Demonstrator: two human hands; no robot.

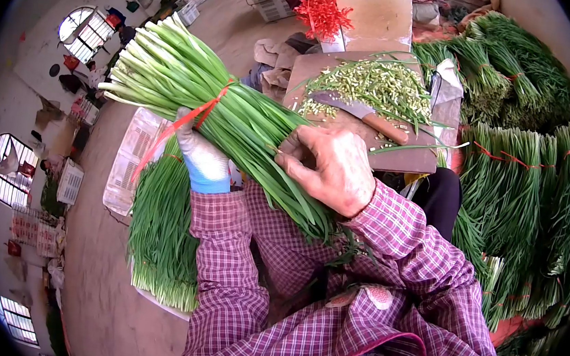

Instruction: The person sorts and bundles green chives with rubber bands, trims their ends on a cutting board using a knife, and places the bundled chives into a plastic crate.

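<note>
1. Fingers of the right hand (331, 165) curl inward, thumb and forefinger nearly meeting over the garlic chive bunch (256, 124); whether they pinch a leaf, I cannot tell.
2. Gloved left hand (202, 151) grips the bunch by its red tie (211, 104), fingers mostly hidden beneath.
3. Leaf-tidying seems in hand; the next move calls for steady left-hand support.
4. Beyond: knife (360, 112) and trimmings (377, 80) on a board (400, 161).

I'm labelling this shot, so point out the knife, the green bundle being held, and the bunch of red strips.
Knife (356, 109): head view, on the blade near the handle.
Green bundle (249, 121): head view, on leaves partway along its length.
Bunch of red strips (323, 17): head view, on its middle.
</note>
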